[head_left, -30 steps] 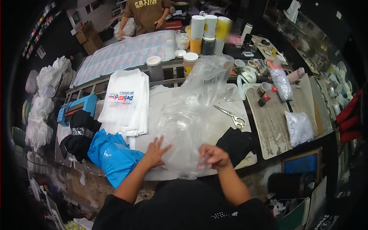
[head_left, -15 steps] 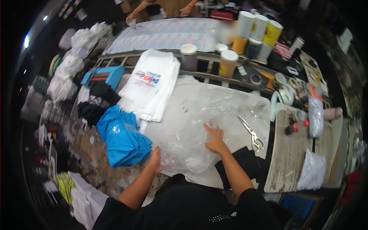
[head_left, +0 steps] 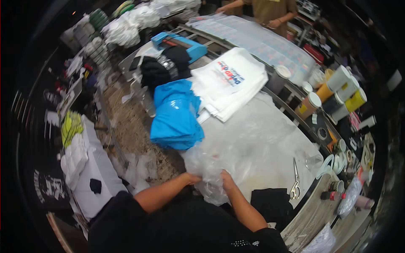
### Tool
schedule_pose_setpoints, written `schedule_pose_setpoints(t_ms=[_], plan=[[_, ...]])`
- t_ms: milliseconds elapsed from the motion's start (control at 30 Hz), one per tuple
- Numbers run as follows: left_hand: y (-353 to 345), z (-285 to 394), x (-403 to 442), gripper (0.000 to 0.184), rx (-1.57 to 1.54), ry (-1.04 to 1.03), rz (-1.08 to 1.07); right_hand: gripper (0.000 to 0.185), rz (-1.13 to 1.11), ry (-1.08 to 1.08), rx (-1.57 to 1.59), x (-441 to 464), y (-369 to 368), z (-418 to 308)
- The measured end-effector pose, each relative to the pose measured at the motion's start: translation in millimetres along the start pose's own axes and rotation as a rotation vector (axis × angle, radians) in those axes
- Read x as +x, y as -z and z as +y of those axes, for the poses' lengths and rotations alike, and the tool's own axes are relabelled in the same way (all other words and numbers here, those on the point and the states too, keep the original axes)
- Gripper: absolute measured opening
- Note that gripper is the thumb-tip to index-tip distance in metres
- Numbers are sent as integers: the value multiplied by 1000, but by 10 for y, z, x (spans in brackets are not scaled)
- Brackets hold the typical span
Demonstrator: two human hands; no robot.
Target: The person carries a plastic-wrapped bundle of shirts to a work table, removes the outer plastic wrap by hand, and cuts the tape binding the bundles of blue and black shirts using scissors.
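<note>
A crumpled clear plastic bag (head_left: 211, 185) is bunched up close to my body, at the near edge of the pale work board (head_left: 261, 158). My left hand (head_left: 193, 178) is closed on its left side, the fingertips partly hidden by the film. On the other side my right hand (head_left: 228, 180) grips the same plastic. Just beyond my left hand lies a folded blue cloth bundle (head_left: 175, 114) with a shiny band of plastic around it. A stack of white printed bags (head_left: 232, 82) rests behind the blue bundle. Gold-handled scissors (head_left: 295, 181) and a black cloth (head_left: 272, 205) lie right of my right hand.
Behind the blue bundle are a black cloth bundle (head_left: 164, 69) and a blue device (head_left: 192, 46). Tubs (head_left: 309, 104) and tape rolls (head_left: 322, 133) line the right side. Across the table a person (head_left: 274, 12) stands by a printed sheet (head_left: 257, 36).
My view has turned left. My right hand, spread on the plastic before, has come in near my left hand and closed on it. The plastic is now gathered between both hands.
</note>
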State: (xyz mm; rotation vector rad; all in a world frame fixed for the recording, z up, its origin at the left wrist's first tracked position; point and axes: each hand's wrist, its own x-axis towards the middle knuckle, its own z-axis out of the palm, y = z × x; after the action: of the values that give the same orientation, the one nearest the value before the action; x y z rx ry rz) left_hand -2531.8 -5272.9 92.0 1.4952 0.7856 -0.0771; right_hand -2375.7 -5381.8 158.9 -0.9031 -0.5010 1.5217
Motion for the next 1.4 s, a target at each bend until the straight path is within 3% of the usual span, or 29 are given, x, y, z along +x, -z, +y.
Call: schedule_pose_setpoints(t_ms=[33,100,167,200,233,267,300,367,400,467,533,600,633,700,733,800,867,900,933,967,1033,1067,1100,1167,1233,1300,1333,1367,1400], plan=[[-62,-351,113,40,-300,19,82,28,40,-262,247,-1,-47,63],[405,557,-189,43,1044,-400,-228,32,181,-58,-77,38,-85,111],[530,1245,-741,66,306,7,63,38,318,52,-500,-55,-191,-108],[655,1270,-912,66,274,15,92,48,419,53,-742,-187,-500,-451],[757,1241,-1061,75,331,85,47,65,587,71,-579,-218,-509,-450],[825,1149,-1188,83,386,156,-6,74,740,224,-885,-259,-320,-337],[851,980,-1273,83,348,167,5,74,714,202,-911,-268,-345,-302],[904,724,-1452,91,479,174,-376,84,849,411,-1514,-252,-451,-229],[907,690,-1624,91,462,95,-412,85,687,289,-1636,-210,-404,-101],[877,421,-1721,75,364,137,-403,73,437,-134,-1368,-28,-464,257],[939,141,-1829,66,310,114,-320,65,171,-398,-81,119,-754,627],[1090,-152,-1967,61,268,-601,353,60,-163,-356,-539,354,-923,1122],[1285,7,-2181,49,391,-556,320,59,-278,-343,-645,471,-1065,1275],[1496,8,-2401,48,69,-493,163,56,-491,-351,-732,776,-1409,1475],[1593,-59,-2481,48,82,-497,147,54,-601,-338,-774,941,-1558,1524],[1787,-234,-2642,45,372,-369,176,51,-780,-258,-863,1232,-1778,1572],[2022,-709,-2627,38,448,-284,403,48,-857,-125,-1004,1433,-1952,1521],[2206,-924,-2614,37,454,-205,497,47,-790,-82,-1106,1508,-2053,1423],[2405,-1136,-2622,36,458,-122,591,49,-512,-149,-1233,1511,-2197,1339],[2590,-1415,-2689,36,465,-129,577,51,-320,-270,-1088,1333,-2782,738],[2930,-1993,-2854,61,640,243,823,55,-364,-303,-810,1355,-2775,419],[3028,-1966,-2845,75,723,434,944,53,-427,-213,-757,1387,-2716,274],[3070,-1947,-2824,75,729,432,933,51,-489,-125,-701,1408,-2650,119],[3042,-1528,-2919,95,656,888,720,46,-464,-82,-650,1439,-2657,-431],[3086,-1841,-2700,97,735,808,680,42,-288,29,-644,1601,-2425,-809],[3208,-1905,-2487,91,550,414,642,42,121,244,-724,1879,-2283,-1081],[3241,-1721,-2374,87,466,345,614,46,305,296,-774,2106,-2092,-1101],[3223,-1447,-2200,84,378,275,588,46,315,297,-760,2326,-1903,-1075],[3190,-1069,-2052,79,252,260,587,50,420,252,-967,2534,-1713,-1025]])
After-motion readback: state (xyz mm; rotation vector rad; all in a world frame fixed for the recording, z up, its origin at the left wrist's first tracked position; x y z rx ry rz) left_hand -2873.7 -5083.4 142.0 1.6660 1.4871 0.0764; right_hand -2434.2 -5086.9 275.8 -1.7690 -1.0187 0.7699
